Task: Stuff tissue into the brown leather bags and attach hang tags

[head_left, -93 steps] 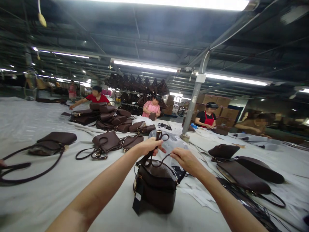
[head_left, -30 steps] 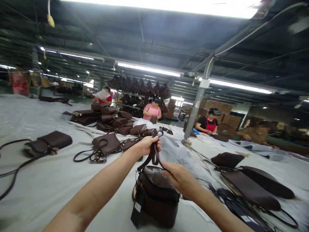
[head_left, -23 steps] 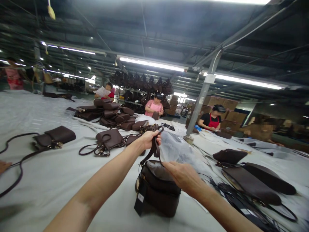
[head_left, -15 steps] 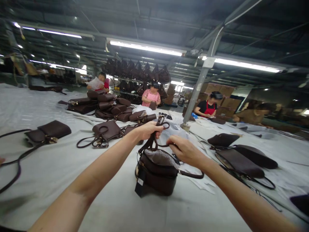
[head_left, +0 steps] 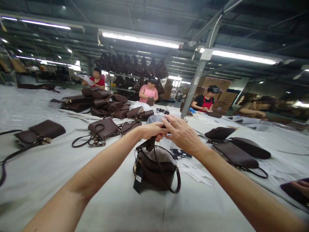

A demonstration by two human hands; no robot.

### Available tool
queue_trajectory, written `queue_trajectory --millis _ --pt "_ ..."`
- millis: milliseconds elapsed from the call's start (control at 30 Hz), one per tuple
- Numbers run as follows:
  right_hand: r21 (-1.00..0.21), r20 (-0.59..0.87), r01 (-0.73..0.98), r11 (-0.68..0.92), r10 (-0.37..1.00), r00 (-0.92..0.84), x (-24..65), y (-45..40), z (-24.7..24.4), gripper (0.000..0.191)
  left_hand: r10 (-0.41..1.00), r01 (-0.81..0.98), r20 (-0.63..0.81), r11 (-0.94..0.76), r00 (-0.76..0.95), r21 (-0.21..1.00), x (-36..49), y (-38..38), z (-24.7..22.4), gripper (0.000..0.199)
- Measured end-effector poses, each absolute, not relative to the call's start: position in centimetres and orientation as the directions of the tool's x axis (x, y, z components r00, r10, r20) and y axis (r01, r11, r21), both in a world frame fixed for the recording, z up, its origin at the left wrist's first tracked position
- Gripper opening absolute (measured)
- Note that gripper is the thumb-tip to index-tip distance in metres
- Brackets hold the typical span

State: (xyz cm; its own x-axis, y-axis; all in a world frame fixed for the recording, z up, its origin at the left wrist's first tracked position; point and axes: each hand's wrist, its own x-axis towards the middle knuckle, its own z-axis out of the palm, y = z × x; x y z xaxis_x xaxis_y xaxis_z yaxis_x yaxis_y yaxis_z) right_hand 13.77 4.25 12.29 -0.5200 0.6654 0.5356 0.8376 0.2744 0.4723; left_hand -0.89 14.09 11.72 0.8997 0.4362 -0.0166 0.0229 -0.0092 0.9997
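My left hand (head_left: 154, 130) is closed around the gathered brown strap (head_left: 151, 144) of a small dark brown handbag (head_left: 154, 170). My right hand (head_left: 182, 133) lies against it from the right, fingers stretched out and slightly apart over the left hand's fingers; its thumb is mostly hidden. Below both hands the bag stands upright on the white-covered table, its top unzipped and clear plastic wrap (head_left: 164, 153) inside. From the hands, a length of strap drops across the bag's front and loops up to its right side. A black tag (head_left: 138, 180) hangs at the left front.
Brown handbags lie at left (head_left: 47, 130), mid-left (head_left: 103, 127) and right (head_left: 238, 154), with a heap (head_left: 108, 104) farther back. Paper scraps (head_left: 196, 172) and black tags (head_left: 181, 153) lie nearby. A metal post (head_left: 193, 87) stands ahead. Several co-workers sit beyond; another person's hand (head_left: 301, 187) shows at right.
My right hand has moved up and in against my left hand, its fingers now straighter. The strap loop that stuck out to the right now hangs across the bag's front.
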Motion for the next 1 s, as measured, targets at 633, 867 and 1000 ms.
queue_trajectory --millis 633,867,1000 --pt "0.138 0.468 0.978 0.154 0.861 -0.202 19.1 5.8 12.2 0.044 0.597 -0.162 0.061 0.116 0.8 0.98 -2.6 12.4 9.4 0.026" --pt "-0.017 0.037 0.985 -0.174 0.984 0.174 27.3 1.2 0.9 0.017 0.65 -0.245 0.018 0.26 0.76 0.934 -3.7 13.0 8.5 0.024" --pt "-0.046 -0.034 0.943 -0.331 0.943 0.33 29.0 0.2 -6.0 0.013 0.641 -0.243 -0.013 0.308 0.767 0.92 -4.1 12.7 7.9 0.027"
